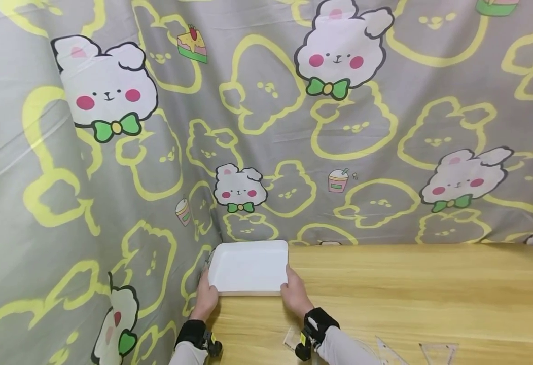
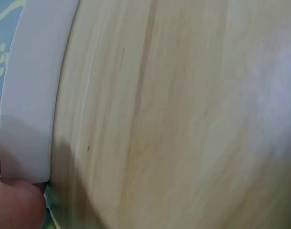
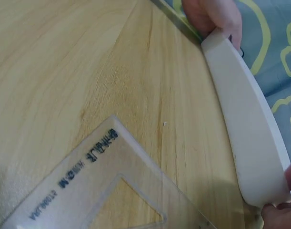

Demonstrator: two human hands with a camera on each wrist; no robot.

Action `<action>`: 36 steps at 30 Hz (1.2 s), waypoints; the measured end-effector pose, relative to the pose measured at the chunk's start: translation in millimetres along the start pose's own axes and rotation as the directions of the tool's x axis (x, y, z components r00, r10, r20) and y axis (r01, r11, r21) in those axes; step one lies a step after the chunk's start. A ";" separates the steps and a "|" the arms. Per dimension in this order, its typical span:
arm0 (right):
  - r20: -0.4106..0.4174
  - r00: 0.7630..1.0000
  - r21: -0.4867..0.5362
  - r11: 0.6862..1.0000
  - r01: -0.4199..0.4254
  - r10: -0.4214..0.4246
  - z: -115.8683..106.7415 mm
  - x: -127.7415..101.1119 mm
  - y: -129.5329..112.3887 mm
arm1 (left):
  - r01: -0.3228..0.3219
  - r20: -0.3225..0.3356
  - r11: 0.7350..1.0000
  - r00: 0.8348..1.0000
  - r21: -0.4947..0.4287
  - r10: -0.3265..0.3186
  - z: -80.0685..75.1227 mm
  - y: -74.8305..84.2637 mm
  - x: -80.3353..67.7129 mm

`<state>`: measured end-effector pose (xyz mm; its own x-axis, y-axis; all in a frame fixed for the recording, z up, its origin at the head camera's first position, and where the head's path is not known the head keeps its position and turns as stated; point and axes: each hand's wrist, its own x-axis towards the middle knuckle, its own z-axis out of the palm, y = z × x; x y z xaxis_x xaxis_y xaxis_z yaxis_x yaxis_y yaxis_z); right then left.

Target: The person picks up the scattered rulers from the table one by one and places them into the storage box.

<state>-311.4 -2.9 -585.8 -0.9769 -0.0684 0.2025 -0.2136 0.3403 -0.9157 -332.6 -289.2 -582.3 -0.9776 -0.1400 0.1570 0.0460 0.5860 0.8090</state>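
A white rectangular tray (image 1: 248, 266) lies at the far left corner of the wooden table (image 1: 407, 289). My left hand (image 1: 207, 299) grips its near left corner, and my right hand (image 1: 295, 294) grips its near right corner. In the left wrist view the tray's white rim (image 2: 28, 95) runs up the left side with a fingertip (image 2: 16, 205) under its end. The right wrist view shows the tray's near rim (image 3: 245, 129) edge on, the left hand (image 3: 214, 16) at its far end and my right fingertips (image 3: 278, 214) at the near end. The tray holds nothing.
A grey cloth printed with rabbits (image 1: 111, 96) hangs behind the table and down its left side. Clear plastic set squares (image 1: 437, 351) lie near the front edge, one (image 3: 102, 191) close by my right wrist.
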 end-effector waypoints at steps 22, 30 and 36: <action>0.026 0.997 0.032 0.997 -0.076 0.075 -43.6 -16.7 8.6 | -0.128 0.040 0.991 0.991 -0.031 0.129 35.6 22.0 -23.3; 0.030 0.997 0.015 0.997 -0.072 0.072 -72.8 -30.0 17.8 | -0.140 0.085 0.988 0.986 -0.072 0.146 59.2 39.7 -29.0; 0.035 0.994 0.030 0.994 -0.101 0.100 -94.3 -45.4 24.1 | -0.133 0.120 0.987 0.982 -0.086 0.143 77.5 52.0 -39.9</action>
<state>-271.7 96.9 -584.3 -0.9930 -0.0668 0.0972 -0.1135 0.3170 -0.9416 -307.1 -191.3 -590.4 -0.9785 0.0424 0.2018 0.1934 0.5288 0.8264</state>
